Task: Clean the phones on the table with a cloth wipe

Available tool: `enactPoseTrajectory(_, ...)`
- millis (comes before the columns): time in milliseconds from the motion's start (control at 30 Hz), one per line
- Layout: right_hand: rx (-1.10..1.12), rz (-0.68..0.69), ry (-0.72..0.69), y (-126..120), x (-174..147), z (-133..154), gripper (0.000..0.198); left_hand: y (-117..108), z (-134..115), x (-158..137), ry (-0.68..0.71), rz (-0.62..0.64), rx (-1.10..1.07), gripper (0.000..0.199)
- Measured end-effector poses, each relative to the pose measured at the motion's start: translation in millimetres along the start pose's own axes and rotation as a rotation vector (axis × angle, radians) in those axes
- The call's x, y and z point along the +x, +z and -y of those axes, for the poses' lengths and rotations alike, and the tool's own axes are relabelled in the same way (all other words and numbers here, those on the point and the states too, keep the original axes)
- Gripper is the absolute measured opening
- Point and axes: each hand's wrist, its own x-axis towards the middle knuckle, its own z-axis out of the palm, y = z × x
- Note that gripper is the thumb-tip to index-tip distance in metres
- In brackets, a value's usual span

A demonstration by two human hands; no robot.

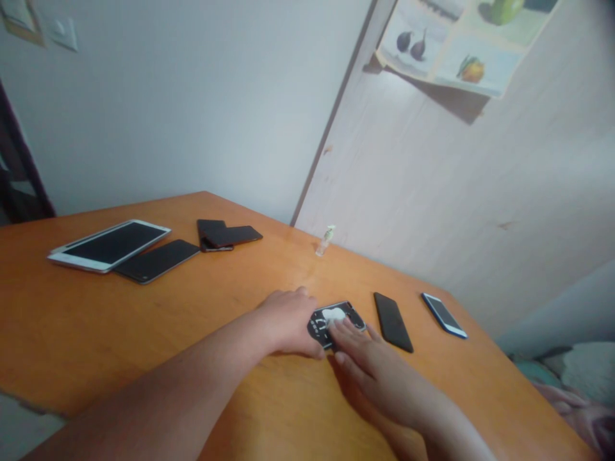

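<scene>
A phone in a black case with white markings [353, 313] lies on the wooden table between my hands, its back facing up. My left hand [291, 323] grips its left end, thumb on the near side and fingers curled over the far side. My right hand [362, 362] rests over the near right part with its fingers stretched forward and close together. At those fingertips is a small white piece [333, 314] that looks like a wipe, pressed against the case; its exact kind is unclear. My right hand covers part of the phone.
Right of my hands lie a black phone [393, 322] and a white phone with blue edges [444, 315]. A small clear pump bottle [325, 241] stands near the table's back edge. Leftward are a white tablet [113, 244], a dark phone [161, 260] and overlapping dark phones [235, 235].
</scene>
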Motion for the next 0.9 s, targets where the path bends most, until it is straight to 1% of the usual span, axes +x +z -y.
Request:
enactPoseTrajectory(33, 0.031, 0.021, -0.052, -1, -2, 3, 0.056, 0, 0, 0, 0.001, 0.003, 0.001, 0.073)
enactPoseTrajectory(67, 0.047, 0.029, -0.069, -1, -2, 4, 0.056, 0, 0, 0, 0.000, 0.006, 0.001, 0.073)
enactPoseTrajectory(100, 0.044, 0.019, -0.049, -1, -2, 1, 0.055, 0, 0, 0, -0.001, 0.008, 0.001, 0.073)
enactPoseTrajectory(200, -0.031, -0.083, 0.147, 0, 2, -17, 0.051, -1, 0, 0, 0.001, 0.009, -0.005, 0.071)
enactPoseTrajectory(233, -0.051, -0.110, 0.200, 0, 3, -22, 0.051, -1, 0, 0, 0.001, 0.008, -0.008, 0.070)
enactPoseTrajectory(267, -0.059, -0.123, 0.222, 0, 4, -24, 0.051, -1, 0, 0, -0.002, 0.005, -0.008, 0.070)
enactPoseTrajectory(300, -0.051, -0.119, 0.211, 0, 4, -23, 0.051, -1, 0, 0, -0.008, 0.002, -0.005, 0.070)
enactPoseTrajectory(333, -0.030, -0.105, 0.169, 0, 3, -19, 0.051, -1, 0, 0, -0.013, -0.001, 0.000, 0.070)
enactPoseTrajectory(433, 0.067, -0.054, -0.042, -1, -2, 3, 0.052, 1, 1, 1, -0.005, -0.011, 0.013, 0.067)
enactPoseTrajectory(500, 0.118, -0.029, -0.121, -1, -4, 12, 0.052, 2, 2, 1, 0.016, -0.014, 0.017, 0.065)
enactPoseTrajectory(567, 0.123, -0.023, -0.096, 0, -3, 10, 0.051, 2, 4, 1, 0.035, -0.017, 0.021, 0.066)
enactPoseTrajectory(633, 0.097, -0.035, -0.026, 1, -1, 0, 0.051, 2, 6, 1, 0.053, -0.017, 0.018, 0.069)
enactPoseTrajectory(700, 0.085, -0.045, -0.007, 0, -1, -8, 0.050, 0, 6, 0, 0.056, -0.010, 0.012, 0.069)
enactPoseTrajectory(767, 0.104, -0.031, -0.069, -3, -2, -8, 0.049, -2, 4, -1, 0.052, 0.003, 0.012, 0.065)
enactPoseTrajectory(833, 0.140, -0.019, -0.147, -5, -4, -1, 0.047, -4, 2, -2, 0.057, 0.010, 0.013, 0.059)
enactPoseTrajectory(900, 0.169, -0.030, -0.185, -5, -3, 9, 0.046, -5, 0, -2, 0.065, 0.017, 0.005, 0.055)
